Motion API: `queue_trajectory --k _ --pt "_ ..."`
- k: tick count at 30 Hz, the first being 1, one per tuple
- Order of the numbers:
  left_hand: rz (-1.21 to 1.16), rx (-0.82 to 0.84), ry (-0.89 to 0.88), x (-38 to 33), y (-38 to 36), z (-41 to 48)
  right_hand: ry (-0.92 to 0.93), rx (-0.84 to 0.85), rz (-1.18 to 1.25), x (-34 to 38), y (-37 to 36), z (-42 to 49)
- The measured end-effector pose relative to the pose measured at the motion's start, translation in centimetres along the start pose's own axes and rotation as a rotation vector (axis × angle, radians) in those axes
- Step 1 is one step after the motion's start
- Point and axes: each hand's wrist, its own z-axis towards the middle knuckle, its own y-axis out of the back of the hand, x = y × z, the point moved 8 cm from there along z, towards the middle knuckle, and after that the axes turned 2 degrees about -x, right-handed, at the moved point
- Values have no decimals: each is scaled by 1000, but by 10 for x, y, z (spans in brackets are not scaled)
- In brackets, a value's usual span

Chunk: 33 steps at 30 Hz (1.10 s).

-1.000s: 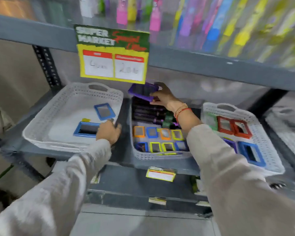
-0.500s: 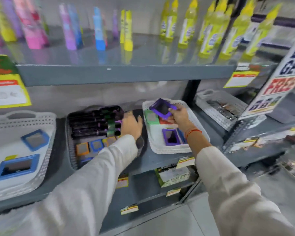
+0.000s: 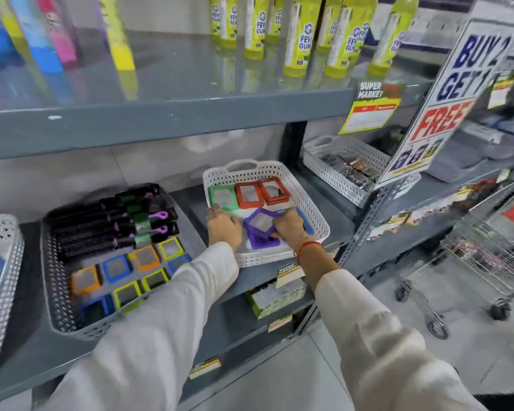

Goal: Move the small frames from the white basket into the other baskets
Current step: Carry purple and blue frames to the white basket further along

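Judging by its thin plastic border and clear pane, I took the purple frame (image 3: 261, 222) for a light, stiff little thing, smooth enough to slip and likely to scratch if dropped, so a pinch on the border rather than the pane seemed the sound hold. The right hand (image 3: 288, 225) had it just so, fingers and thumb nipped on the frame's right-hand border, with the frame turned cornerwise inside the white basket (image 3: 312, 209). Directly under the grip lay a second purple frame (image 3: 263, 243); whether the two touched I could not tell. Beyond the grip a green frame (image 3: 223, 197) and two red frames (image 3: 249, 194) lined the far wall, and a blue frame (image 3: 307, 222) showed half hidden to the right of it. Just left of the grip the left hand (image 3: 223, 225) sat at the basket's wall, too blurred for me to say whether it clasped the rim or only rested there. Well left of the grip a grey basket (image 3: 57, 292) held more small frames and dark brushes (image 3: 110, 223). Both baskets stood on a smooth grey shelf (image 3: 190, 200) where I judged they could slide, with an upper shelf (image 3: 166, 114) of glue bottles (image 3: 297, 34) close overhead and a trolley (image 3: 487, 262) on the floor to the right
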Motion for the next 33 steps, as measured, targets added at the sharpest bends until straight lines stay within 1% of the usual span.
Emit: queue_trajectory --k 3,6,11,19,24,33 --pt "-2 28 -1 3 -7 -3 -12 -7 -21 2 -1 -6" --pt "25 50 -6 6 -12 -3 24 -5 -179 1 -3 -8" --pt "82 60 -15 14 -19 -6 62 -48 -346 1 -6 -6" --pt "113 36 -13 17 -20 -6 131 -35 -630 6 -11 -20" --pt "114 38 -9 16 -20 -7 151 -33 -660 10 -13 -22" --pt "111 31 -7 17 -19 -7 137 27 -646 12 -14 -17"
